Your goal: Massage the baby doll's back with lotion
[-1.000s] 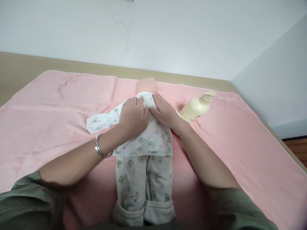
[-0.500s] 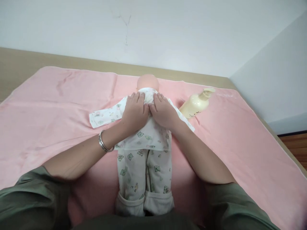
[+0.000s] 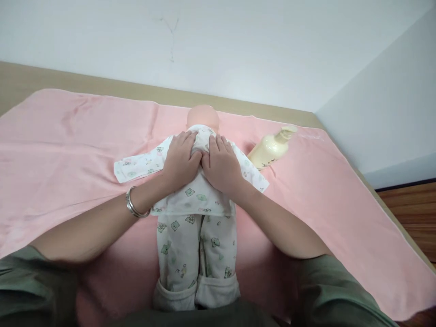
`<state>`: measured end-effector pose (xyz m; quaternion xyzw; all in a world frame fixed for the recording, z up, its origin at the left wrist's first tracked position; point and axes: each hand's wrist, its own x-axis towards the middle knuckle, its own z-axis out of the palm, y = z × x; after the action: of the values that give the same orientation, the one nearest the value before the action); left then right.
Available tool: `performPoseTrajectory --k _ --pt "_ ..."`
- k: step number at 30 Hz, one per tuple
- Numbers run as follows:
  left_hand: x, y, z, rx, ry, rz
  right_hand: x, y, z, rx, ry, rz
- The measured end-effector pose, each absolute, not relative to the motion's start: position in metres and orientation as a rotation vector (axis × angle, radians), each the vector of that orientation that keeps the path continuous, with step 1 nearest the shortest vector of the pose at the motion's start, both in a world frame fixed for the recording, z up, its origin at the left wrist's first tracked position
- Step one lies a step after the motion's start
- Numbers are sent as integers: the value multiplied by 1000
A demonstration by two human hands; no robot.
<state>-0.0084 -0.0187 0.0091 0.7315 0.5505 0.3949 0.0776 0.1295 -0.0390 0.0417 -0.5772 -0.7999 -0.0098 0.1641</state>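
Left hand [image 3: 181, 159] and right hand [image 3: 222, 164], grips open, touched the doll [image 3: 203, 116]; toward the tabletop [image 3: 102, 86]'s far-right corner, the pump bottle [image 3: 270, 149] bore illegible lettering.

Sleeves [image 3: 340, 286]: dark olive-green, loose, creased | bracelet [image 3: 131, 203]: silver, shiny, multi-band | worn: left wrist

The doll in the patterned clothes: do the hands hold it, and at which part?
The left hand and right hand lie flat on the upper back of the doll; neither visibly grips it.
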Motion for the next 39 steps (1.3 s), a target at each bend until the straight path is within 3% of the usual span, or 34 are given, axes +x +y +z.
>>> performPoseTrajectory --k 26,39 --pt "-10 -23 3 2125 1600 1279 168 -8 23 -1150 -2393 -22" --pt "-33 -12 -6 2381 1406 1174 171 -1 24 -1085 -2420 11"
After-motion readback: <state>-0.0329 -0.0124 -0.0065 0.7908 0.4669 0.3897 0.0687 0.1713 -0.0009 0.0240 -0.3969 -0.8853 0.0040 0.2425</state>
